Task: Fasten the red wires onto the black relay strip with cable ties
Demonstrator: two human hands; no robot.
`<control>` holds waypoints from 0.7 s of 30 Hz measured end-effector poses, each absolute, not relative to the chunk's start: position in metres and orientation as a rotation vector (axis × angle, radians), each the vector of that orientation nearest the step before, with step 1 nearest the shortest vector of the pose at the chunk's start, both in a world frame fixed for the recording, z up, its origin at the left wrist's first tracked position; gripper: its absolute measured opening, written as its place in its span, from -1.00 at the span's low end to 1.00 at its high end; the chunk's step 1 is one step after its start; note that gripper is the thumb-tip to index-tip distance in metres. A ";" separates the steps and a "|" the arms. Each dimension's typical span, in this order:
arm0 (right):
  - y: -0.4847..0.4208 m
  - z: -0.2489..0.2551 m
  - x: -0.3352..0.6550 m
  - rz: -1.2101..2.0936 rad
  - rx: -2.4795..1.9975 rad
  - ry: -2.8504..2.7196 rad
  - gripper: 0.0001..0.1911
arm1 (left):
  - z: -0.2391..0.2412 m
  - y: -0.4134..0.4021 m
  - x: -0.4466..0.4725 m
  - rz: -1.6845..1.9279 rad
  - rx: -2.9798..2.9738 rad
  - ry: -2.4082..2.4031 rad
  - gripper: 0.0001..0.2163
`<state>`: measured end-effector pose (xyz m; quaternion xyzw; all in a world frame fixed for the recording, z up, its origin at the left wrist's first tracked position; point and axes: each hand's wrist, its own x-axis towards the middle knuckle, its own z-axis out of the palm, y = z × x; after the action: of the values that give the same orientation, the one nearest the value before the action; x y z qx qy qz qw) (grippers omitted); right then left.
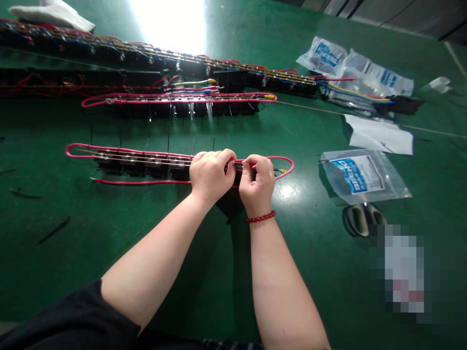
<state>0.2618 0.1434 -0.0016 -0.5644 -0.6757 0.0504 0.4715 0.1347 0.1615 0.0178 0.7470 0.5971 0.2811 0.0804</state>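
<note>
At 9 o'clock from your hands, the row of black relays [142,165] lies side to side on the green bench mat [58,233], inside a loop of red wire [109,181]. Thin metal wires [164,161] run along its top. Your left hand [211,175] is curled closed over the wires at the row's right end, while your right hand [257,184], nearer the loop's 3 o'clock bend, pinches them just beside it, under a red bead bracelet [260,217]. A clear plastic bag [361,177] lies at 3 o'clock, and scissors [361,218] lie at 4.
</note>
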 end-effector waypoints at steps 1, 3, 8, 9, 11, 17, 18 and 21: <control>0.143 -0.002 0.262 0.123 -1.385 -1.654 -0.88 | 0.018 0.161 0.135 0.843 2.226 1.785 -0.88; 0.143 -0.002 0.262 0.129 -1.384 -1.662 -0.88 | 0.018 0.162 0.135 0.847 2.205 1.792 -0.89; 0.143 -0.001 0.263 0.123 -1.365 -1.714 -0.88 | 0.018 0.162 0.135 0.865 2.160 1.803 -0.91; 0.143 -0.001 0.263 0.120 -1.364 -1.722 -0.88 | 0.019 0.162 0.135 0.867 2.155 1.803 -0.91; 0.143 0.000 0.262 0.113 -1.357 -1.729 -0.87 | 0.020 0.162 0.135 0.860 2.147 1.807 -0.91; 0.142 0.002 0.262 0.068 -1.330 -1.733 -0.88 | 0.021 0.162 0.135 0.819 2.156 1.812 -0.90; 0.142 0.001 0.262 0.062 -1.334 -1.733 -0.88 | 0.021 0.162 0.135 0.818 2.165 1.814 -0.90; 0.142 0.000 0.261 0.044 -1.358 -1.712 -0.88 | 0.019 0.162 0.135 0.815 2.209 1.803 -0.88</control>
<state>0.2614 0.1419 0.0002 -0.5515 -0.6956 0.0178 0.4600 0.1352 0.1620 0.0187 0.7420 0.6056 0.2737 0.0880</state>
